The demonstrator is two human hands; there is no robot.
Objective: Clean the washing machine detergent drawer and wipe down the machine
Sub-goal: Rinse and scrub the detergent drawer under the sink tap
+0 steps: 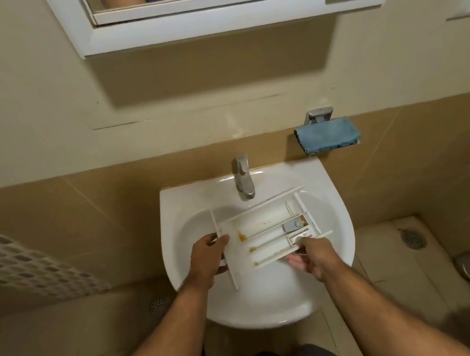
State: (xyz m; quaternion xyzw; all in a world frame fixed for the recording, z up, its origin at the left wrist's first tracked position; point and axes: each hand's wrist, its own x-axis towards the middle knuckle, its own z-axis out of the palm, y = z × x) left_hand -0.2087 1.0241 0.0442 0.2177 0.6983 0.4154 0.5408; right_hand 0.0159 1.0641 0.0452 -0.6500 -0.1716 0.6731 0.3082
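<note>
Two hands, left hand and right hand, grip the stained detergent drawer over the washbasin; a wet grip could drop it.

No readable text, labels, brands or numbers anywhere in view.
</note>
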